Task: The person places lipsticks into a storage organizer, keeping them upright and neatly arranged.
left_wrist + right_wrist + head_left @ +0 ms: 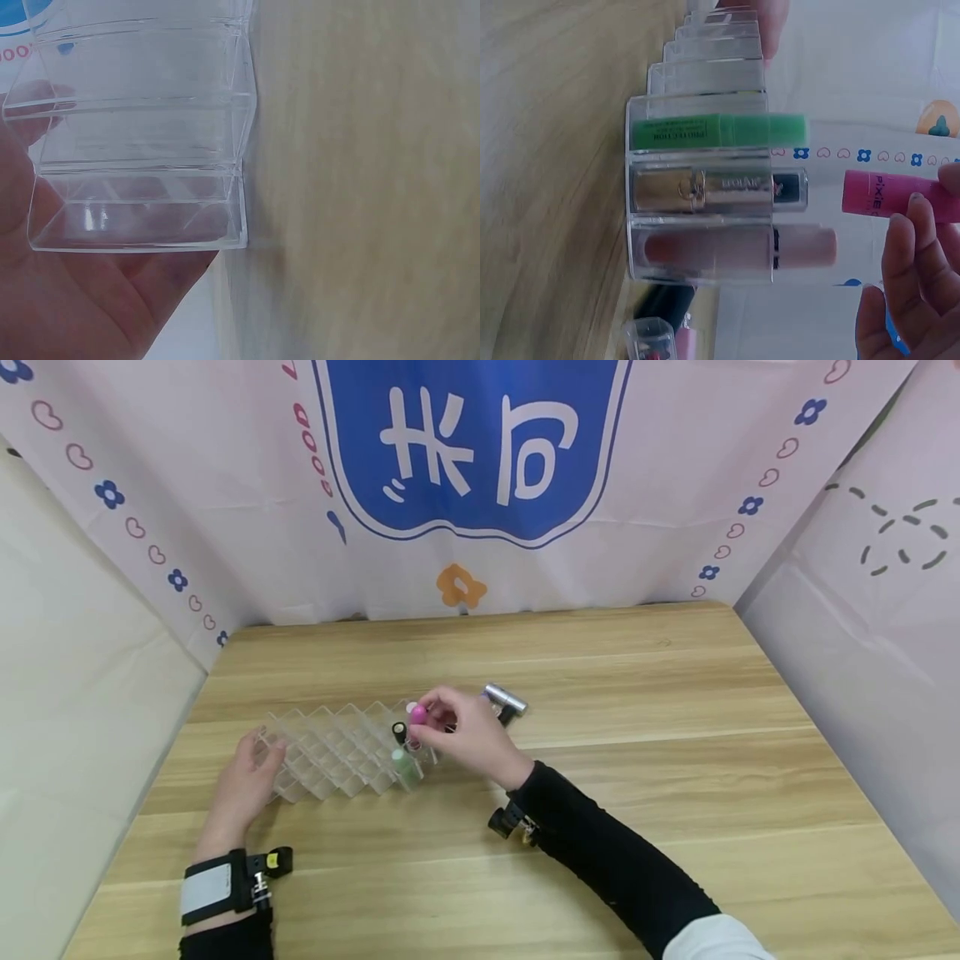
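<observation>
A clear plastic lipstick organizer (330, 756) with diamond-shaped cells stands on the table. My left hand (247, 772) grips its left end, fingers and thumb on either side of the corner cell (142, 217). Above the opposite end, my right hand (468, 735) pinches a pink lip balm tube (866, 193), held apart from the cells in the right wrist view. Three tubes fill the cells at that end: a green lip balm (757, 130), a gold-and-clear lipstick with a dark end (735, 187) and a pale pink lip gloss (802, 247).
Beyond my right hand lie a silver tube (506, 698) and a black tube (507, 715) on the wooden table (637, 777). Beside the organizer's end, a clear-capped item (651, 339) shows low in the right wrist view. Printed cloth (675, 485) hangs behind the table.
</observation>
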Motion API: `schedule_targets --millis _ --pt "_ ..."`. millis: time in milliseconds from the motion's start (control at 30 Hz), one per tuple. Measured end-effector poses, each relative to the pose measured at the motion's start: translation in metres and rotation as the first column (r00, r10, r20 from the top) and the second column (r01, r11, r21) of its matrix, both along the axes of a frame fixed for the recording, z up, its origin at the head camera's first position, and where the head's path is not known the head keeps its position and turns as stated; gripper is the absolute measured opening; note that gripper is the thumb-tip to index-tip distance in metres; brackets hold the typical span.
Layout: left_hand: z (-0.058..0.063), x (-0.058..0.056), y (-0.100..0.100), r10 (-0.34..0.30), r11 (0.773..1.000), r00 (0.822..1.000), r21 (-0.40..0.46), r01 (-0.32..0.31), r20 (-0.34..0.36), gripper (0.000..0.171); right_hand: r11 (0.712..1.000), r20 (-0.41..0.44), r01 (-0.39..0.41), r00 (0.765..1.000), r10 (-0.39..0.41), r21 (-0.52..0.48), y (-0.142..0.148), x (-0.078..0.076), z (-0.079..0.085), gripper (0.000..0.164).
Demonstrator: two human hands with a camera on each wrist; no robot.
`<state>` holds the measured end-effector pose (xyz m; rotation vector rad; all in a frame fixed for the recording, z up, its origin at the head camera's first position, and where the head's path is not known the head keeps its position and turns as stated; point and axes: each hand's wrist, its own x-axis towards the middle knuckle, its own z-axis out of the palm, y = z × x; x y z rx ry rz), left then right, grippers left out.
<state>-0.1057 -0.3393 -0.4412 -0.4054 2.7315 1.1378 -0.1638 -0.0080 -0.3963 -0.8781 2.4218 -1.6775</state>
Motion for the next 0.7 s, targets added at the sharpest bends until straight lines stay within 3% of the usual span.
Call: schedule_targets --millis 467,700 --pt "-0.002 -0.001 -0.001 0.002 1.0 1.0 -0.013 -0.002 -0.008 0.08 0.999 0.057 -0.039 0.998 0.04 -0.019 -0.023 0.005 -0.012 0.017" --pt "-0.001 -0.002 -0.001 0.004 1.0 1.0 -0.016 -0.004 -0.01 0.081 0.997 0.034 -0.013 0.999 0.011 0.077 -0.029 0.008 -0.016 0.017"
